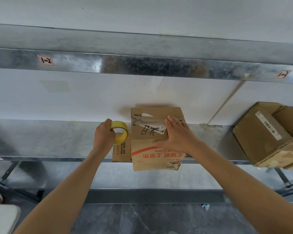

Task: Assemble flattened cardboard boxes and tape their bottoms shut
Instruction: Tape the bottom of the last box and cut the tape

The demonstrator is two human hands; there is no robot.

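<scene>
Cardboard box (159, 114) with red print, on a metal shelf (49, 137), overhanging its front edge; right grip (178, 135) spread flat on its top; left grip (103, 134) curled round a yellow tape roll (119, 125) just beside it; more boxes (260, 132) at right
</scene>
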